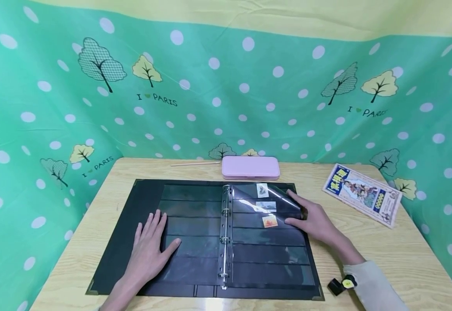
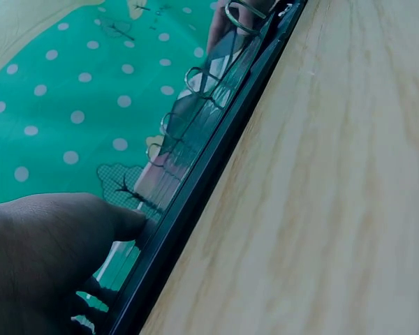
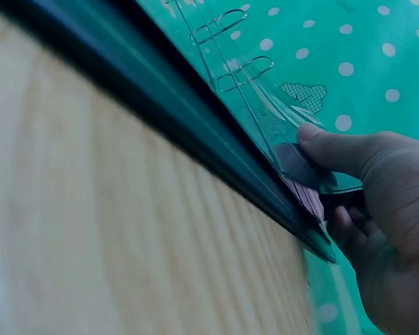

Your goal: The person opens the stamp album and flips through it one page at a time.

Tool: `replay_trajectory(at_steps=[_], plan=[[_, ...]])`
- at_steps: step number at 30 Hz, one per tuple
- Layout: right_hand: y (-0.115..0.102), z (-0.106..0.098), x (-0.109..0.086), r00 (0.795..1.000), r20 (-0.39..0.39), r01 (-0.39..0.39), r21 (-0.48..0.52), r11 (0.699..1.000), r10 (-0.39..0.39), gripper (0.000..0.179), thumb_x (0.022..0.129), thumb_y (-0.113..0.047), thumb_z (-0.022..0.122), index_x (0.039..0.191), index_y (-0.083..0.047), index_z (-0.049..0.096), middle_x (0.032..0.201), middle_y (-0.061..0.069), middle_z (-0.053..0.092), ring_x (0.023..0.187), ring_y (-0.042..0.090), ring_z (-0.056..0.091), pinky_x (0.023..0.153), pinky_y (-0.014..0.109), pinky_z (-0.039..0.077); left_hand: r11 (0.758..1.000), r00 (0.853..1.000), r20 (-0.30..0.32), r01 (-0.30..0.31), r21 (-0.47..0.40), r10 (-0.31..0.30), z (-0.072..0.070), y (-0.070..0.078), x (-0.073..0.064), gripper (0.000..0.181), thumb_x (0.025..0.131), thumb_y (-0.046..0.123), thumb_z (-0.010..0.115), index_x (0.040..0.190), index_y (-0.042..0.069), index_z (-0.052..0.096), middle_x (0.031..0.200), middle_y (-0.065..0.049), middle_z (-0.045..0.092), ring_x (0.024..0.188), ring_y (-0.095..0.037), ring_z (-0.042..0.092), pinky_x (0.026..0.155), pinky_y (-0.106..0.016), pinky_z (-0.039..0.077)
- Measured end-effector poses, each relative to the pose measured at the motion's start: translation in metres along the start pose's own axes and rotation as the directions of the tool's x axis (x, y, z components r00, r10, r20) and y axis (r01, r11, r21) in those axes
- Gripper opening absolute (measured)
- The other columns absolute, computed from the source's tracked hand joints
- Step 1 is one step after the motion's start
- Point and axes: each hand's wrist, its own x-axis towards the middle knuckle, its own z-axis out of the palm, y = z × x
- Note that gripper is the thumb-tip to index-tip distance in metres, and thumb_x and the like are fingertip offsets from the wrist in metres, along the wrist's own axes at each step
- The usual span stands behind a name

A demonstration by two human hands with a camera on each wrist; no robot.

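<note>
A black, rectangular ring-binder stamp album lies open mid-surface, its glossy pages banded by horizontal strips, with silver metal rings between. Three small paper stamps, the nearest orange, line the far part of the right page. The left hand's grip is spread on the left side; the right hand's pinches the right page's curled far edge.

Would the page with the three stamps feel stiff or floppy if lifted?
The page is probably floppy, since its edge curves at the right hand. It may be slippery, judging by its glare. It would likely swing up, as metal rings hold its inner edge.
</note>
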Motion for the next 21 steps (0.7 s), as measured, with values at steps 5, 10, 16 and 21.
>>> replay_trajectory(at_steps=[5, 10, 16, 21], plan=[[-0.004, -0.001, -0.001, 1.0, -0.007, -0.011, 0.083, 0.996, 0.011, 0.1, 0.094, -0.012, 0.09, 0.174, -0.001, 0.03, 0.171, 0.032, 0.039, 0.124, 0.041, 0.067, 0.1, 0.035, 0.059, 1.0, 1.0, -0.001, -0.002, 0.003, 0.002, 0.0, -0.001, 0.0, 0.096, 0.106, 0.056, 0.07, 0.171, -0.004, 0.033, 0.18, -0.028, 0.022, 0.168, -0.049, 0.013, 0.132, -0.069, 0.005], [-0.006, -0.003, -0.004, 0.999, -0.023, -0.018, 0.187, 0.982, 0.023, 0.101, 0.096, -0.01, 0.088, 0.175, -0.002, 0.026, 0.181, 0.027, 0.018, 0.107, 0.04, 0.076, 0.082, 0.018, 0.059, 1.0, 1.0, 0.004, 0.003, 0.003, -0.003, 0.0, -0.001, 0.0, 0.096, 0.106, 0.056, 0.07, 0.172, -0.004, 0.032, 0.18, -0.028, 0.021, 0.168, -0.049, 0.012, 0.132, -0.069, 0.005], [-0.008, -0.007, -0.012, 0.994, -0.039, -0.094, 0.231, 0.968, 0.105, 0.098, 0.097, -0.008, 0.087, 0.176, -0.008, 0.029, 0.158, 0.036, 0.053, 0.093, 0.014, 0.078, 0.08, 0.023, 0.063, 1.0, 1.0, 0.009, 0.006, -0.003, -0.006, -0.001, 0.0, -0.001, 0.096, 0.106, 0.055, 0.069, 0.172, -0.003, 0.032, 0.18, -0.028, 0.02, 0.169, -0.049, 0.011, 0.132, -0.069, 0.004], [-0.007, -0.011, -0.019, 0.993, -0.049, -0.086, 0.363, 0.928, 0.111, 0.09, 0.098, 0.003, 0.081, 0.174, -0.005, 0.033, 0.156, 0.038, 0.051, 0.09, 0.004, 0.075, 0.08, 0.022, 0.063, 1.0, 1.0, 0.009, 0.004, 0.0, -0.004, -0.001, 0.0, 0.0, 0.096, 0.106, 0.055, 0.07, 0.172, -0.003, 0.031, 0.18, -0.028, 0.021, 0.169, -0.049, 0.012, 0.133, -0.068, 0.004]])
